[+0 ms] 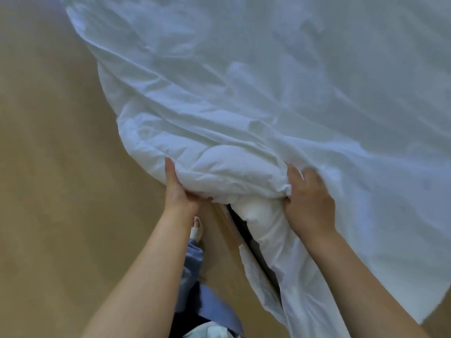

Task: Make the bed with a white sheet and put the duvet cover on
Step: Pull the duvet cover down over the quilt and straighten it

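Your left hand point(180, 189) grips the near edge of the duvet point(227, 167) from its left side. The thumb stands up along the cloth and the fingers are curled in beneath the bundle. Your right hand point(310, 203) clutches the same bunched edge from the right, back of the hand toward you, fingers dug into the folds. Their tips are blurred, so you cannot tell how deep they go.

Between your two hands the duvet is gathered into a thick, puffy roll, and part of it bulges down just below your right thumb. From under your right wrist a loose flap of the white cover point(305, 289) hangs down along your forearm toward you.

Beyond your hands the same white cloth spreads away in broad, creased folds, filling the whole space ahead and to the right. Whether a sheet lies under it is hidden.

Just below the roll, between your forearms, a dark strip point(240, 225) runs slantwise. Beside it, near your left wrist, you see your foot point(196, 226) in a pale slipper and a blue trouser leg point(195, 262). Left of your left hand lies the tan floor point(61, 167).
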Tool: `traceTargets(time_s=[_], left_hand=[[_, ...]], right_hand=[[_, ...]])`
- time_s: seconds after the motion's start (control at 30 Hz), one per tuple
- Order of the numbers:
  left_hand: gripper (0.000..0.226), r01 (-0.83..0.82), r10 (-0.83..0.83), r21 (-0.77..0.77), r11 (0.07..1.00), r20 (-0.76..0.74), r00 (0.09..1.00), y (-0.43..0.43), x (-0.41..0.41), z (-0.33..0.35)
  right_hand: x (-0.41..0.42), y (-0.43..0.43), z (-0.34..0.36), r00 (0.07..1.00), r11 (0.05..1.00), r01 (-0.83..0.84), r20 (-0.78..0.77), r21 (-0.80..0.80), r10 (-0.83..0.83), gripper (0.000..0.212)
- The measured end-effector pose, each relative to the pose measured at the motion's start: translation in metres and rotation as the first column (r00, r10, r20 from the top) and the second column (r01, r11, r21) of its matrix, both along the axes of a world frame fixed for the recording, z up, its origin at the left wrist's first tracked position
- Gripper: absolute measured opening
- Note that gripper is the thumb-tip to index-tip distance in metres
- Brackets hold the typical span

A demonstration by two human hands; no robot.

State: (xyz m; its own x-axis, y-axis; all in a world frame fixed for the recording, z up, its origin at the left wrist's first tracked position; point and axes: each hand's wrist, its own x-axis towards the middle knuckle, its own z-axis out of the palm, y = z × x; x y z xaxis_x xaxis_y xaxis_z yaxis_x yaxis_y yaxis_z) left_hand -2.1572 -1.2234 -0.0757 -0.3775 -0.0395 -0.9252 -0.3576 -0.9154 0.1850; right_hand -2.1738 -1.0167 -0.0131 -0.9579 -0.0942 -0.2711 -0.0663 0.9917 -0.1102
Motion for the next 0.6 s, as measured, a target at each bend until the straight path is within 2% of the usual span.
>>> traceTargets(time_s=[0.03, 0.07, 0.13, 0.2, 0.23, 0.3, 0.33, 0.43, 0.5, 0.6], left_hand=[[0.060, -0.054, 0.054, 0.002, 0.999, -0.043, 0.998, -0.004, -0.013, 0.001], [0.044, -0.057, 0.053, -0.060, 0.997, -0.069, 0.996, -0.006, -0.027, 0.006], [0.011, 0.000, -0.035, -0.291, 0.957, -0.115, 0.993, -0.006, -0.056, 0.019], [0.016, 0.068, -0.204, -0.532, 0.844, -0.202, 0.958, 0.004, -0.082, 0.042], [0.015, 0.112, -0.312, -0.623, 0.774, -0.222, 0.924, 0.013, -0.097, 0.057], [0.010, 0.237, -0.551, -0.763, 0.601, -0.181, 0.815, 0.034, -0.124, 0.081], [0.012, 0.278, -0.641, -0.807, 0.521, -0.155, 0.752, 0.046, -0.138, 0.090], [0.011, 0.307, -0.822, -0.892, 0.332, -0.114, 0.558, 0.095, -0.181, 0.111], [0.026, 0.300, -0.911, -0.943, 0.143, -0.008, 0.411, 0.143, -0.209, 0.122], [0.042, 0.251, -0.962, -0.948, -0.197, 0.237, 0.139, 0.224, -0.239, 0.125]], right_hand=[[-0.002, -0.002, 0.002, 1.000, 1.000, 0.002, -0.017, -0.009, -0.002, 0.056], [-0.002, -0.006, 0.004, 0.998, 1.000, -0.018, -0.059, -0.022, 0.017, 0.061], [-0.004, -0.021, 0.010, 0.986, 0.991, -0.103, -0.139, -0.080, 0.091, 0.088], [-0.016, -0.039, 0.018, 0.986, 0.980, -0.149, -0.095, -0.132, 0.137, 0.116], [-0.028, -0.045, 0.020, 0.992, 0.980, -0.115, -0.065, -0.163, 0.106, 0.118], [-0.058, -0.041, 0.022, 1.000, 0.965, 0.016, -0.017, -0.262, -0.021, 0.104], [-0.073, -0.031, 0.023, 0.996, 0.939, 0.078, -0.020, -0.336, -0.090, 0.089], [-0.098, 0.021, 0.028, 0.975, 0.868, 0.143, -0.081, -0.476, -0.206, 0.054], [-0.103, 0.058, 0.038, 0.950, 0.798, 0.220, -0.063, -0.561, -0.307, 0.048], [-0.106, 0.115, 0.045, 0.872, 0.656, 0.380, 0.016, -0.652, -0.489, 0.042]])
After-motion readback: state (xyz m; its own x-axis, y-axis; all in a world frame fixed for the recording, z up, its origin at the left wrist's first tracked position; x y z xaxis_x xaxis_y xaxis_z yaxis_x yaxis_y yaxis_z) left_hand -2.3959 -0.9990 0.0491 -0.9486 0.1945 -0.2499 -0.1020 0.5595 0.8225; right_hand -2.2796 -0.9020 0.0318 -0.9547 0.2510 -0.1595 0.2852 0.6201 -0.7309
